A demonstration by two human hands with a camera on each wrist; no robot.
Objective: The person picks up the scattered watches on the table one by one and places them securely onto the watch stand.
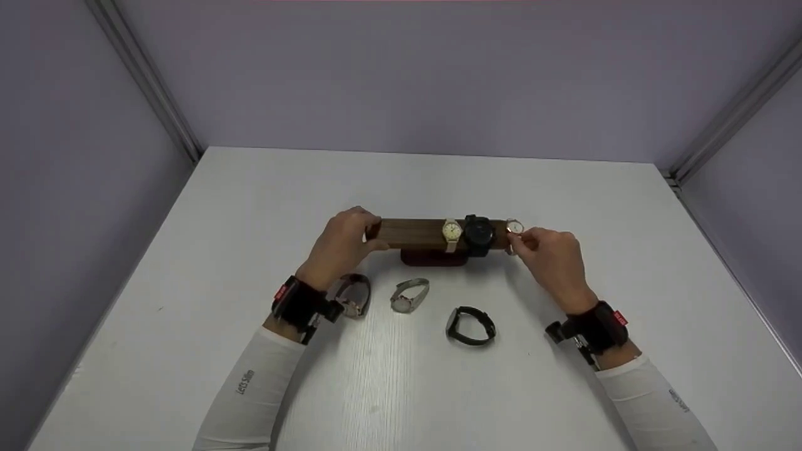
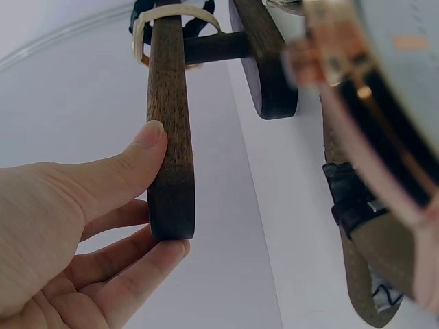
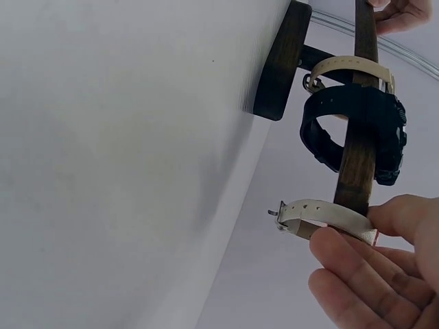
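A dark wooden bar (image 1: 416, 233) stands level on a round dark base (image 1: 432, 258) in the middle of the white table (image 1: 250, 188). My left hand (image 1: 344, 244) grips the bar's left end, thumb (image 2: 137, 164) on one side and fingers under the tip. On the bar hang a cream-strapped watch (image 1: 452, 232), a black watch (image 1: 479, 233) and, at the right end, a white-strapped watch (image 1: 514, 227). My right hand (image 1: 548, 250) pinches that white strap (image 3: 322, 216) against the bar (image 3: 360, 157).
Three watches lie on the table in front of the stand: a brown-strapped one (image 1: 354, 297) by my left wrist, a silver mesh one (image 1: 409, 295) and a black-banded one (image 1: 470, 326). Grey walls close in the table at the back and on both sides.
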